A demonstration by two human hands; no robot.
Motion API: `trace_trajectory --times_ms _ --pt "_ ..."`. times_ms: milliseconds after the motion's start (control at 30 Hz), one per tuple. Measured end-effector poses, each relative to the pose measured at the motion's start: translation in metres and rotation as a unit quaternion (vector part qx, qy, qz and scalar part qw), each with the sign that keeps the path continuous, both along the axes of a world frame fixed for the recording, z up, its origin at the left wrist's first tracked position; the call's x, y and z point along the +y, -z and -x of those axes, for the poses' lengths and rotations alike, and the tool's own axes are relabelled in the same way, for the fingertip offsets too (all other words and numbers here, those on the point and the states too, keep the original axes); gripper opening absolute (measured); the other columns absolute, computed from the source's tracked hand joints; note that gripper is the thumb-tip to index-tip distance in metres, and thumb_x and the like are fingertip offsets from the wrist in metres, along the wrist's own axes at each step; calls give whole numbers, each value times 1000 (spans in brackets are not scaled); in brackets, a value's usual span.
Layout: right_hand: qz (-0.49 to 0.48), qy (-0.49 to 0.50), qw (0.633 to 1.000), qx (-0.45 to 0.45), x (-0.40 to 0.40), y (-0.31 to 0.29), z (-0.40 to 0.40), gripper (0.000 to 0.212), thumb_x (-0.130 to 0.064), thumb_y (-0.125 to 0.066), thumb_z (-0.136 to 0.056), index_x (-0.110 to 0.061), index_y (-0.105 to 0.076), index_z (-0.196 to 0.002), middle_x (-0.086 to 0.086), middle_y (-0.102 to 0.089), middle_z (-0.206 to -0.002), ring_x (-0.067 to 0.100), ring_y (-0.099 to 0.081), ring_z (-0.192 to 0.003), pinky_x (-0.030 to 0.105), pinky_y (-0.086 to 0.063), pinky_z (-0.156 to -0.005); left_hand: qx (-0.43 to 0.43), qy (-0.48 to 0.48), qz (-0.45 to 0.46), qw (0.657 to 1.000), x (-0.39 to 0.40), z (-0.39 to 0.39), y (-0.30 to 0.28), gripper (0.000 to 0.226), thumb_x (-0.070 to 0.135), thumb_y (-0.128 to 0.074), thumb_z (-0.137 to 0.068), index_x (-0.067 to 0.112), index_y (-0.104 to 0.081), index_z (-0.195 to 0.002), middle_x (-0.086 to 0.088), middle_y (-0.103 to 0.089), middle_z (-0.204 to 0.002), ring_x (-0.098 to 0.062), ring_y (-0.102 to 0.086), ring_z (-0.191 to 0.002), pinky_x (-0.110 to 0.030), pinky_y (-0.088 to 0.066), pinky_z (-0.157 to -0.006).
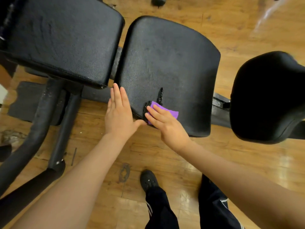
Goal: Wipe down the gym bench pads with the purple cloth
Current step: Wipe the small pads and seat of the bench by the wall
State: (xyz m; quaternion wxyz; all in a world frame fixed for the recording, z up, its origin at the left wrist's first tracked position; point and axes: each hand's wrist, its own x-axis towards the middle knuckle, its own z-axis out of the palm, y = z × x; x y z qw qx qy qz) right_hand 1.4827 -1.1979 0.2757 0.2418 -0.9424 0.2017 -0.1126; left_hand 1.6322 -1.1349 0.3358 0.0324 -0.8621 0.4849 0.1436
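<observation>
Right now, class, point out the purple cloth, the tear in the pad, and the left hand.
purple cloth (170, 112): head view, on its bare right part beside the fingers.
tear (160, 95): head view, on the dark slit above the cloth.
left hand (118, 115): head view, on its back.

- The purple cloth (165, 111) is a small, bright square lying flat near the front edge of the middle pad, partly hidden under fingers.
- The middle pad (168, 63) is black textured vinyl with rounded corners; a torn split runs through its surface right beside the cloth.
- The left pad (62, 38) is black, larger and similarly textured, separated from the middle pad by a narrow gap.
- The right pad (267, 96) is smooth black, standing apart.
</observation>
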Motion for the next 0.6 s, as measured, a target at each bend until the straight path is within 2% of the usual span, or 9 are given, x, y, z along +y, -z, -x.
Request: trace_trajectory --times_ms 67,133,233,300,367,433,467,533,600 --pt "16 2 1000 21 0 14 40 65 15 -44 -62 -2 -57 -124 16 -52 -133 35 -46 -125 45 -34 -104 -11 7 -15 1000 0 0 -1 129 66 -67 -68 -3 9 -148 -21 16 -156 -30 9 -146 -34 -2 -118" --pt "8 38 997 64 -3 23 83 80 26 -54 -51 -1 -55 -125 15 -48 -136 33 -42 -127 39 -29 -109 -15 8 -21 1000 0 1 -2 130 67 -65 -68 -3 10 -148 -22 17 -155 -31 9 -146 -35 -2 -119" --pt "-60 169 975 129 -18 30 132 88 33 -52 -51 -3 -46 -131 10 -37 -140 31 -32 -132 37 -31 -109 -16 5 -21 1000 -1 1 -1 130 67 -65 -68 -4 9 -147 -23 17 -155 -31 9 -146 -35 -1 -118" --pt "-65 214 963 152 -27 26 143 85 32 -50 -55 -5 -45 -132 12 -39 -141 28 -27 -134 38 -29 -110 -19 6 -20 1000 -1 2 -1 130 67 -65 -68 -4 9 -147 -23 17 -155 -31 9 -146 -35 0 -118" --pt "-45 184 977 100 -27 20 126 81 30 -46 -52 -1 -54 -126 17 -48 -136 32 -35 -131 36 -28 -109 -24 8 -15 1000 0 2 0 129 67 -66 -69 -4 9 -148 -23 16 -155 -32 8 -146 -36 -1 -118" --pt "-20 121 992 38 -17 15 89 73 21 -42 -56 -1 -56 -124 16 -51 -134 30 -39 -129 32 -28 -107 -26 5 -11 1000 0 2 1 129 65 -67 -69 -4 8 -148 -23 15 -156 -32 7 -146 -36 -2 -118" --pt "-17 87 996 21 -10 15 73 69 17 -39 -59 0 -56 -124 16 -51 -134 30 -39 -129 34 -29 -107 -26 2 -11 1000 0 3 0 129 65 -68 -68 -4 7 -148 -23 14 -156 -32 7 -146 -36 -2 -118" --pt "-16 43 999 13 4 20 58 64 10 -31 -66 1 -54 -125 17 -51 -134 33 -40 -128 41 -28 -108 -28 -2 -16 999 -1 4 -1 129 64 -69 -68 -3 6 -148 -22 14 -156 -31 6 -146 -36 -3 -118" --pt "-23 56 998 5 8 35 71 61 8 -29 -70 1 -53 -126 17 -50 -134 33 -38 -128 41 -28 -109 -33 -5 -20 999 -2 5 -2 129 64 -69 -68 -3 6 -148 -22 14 -156 -31 7 -146 -37 -4 -118"
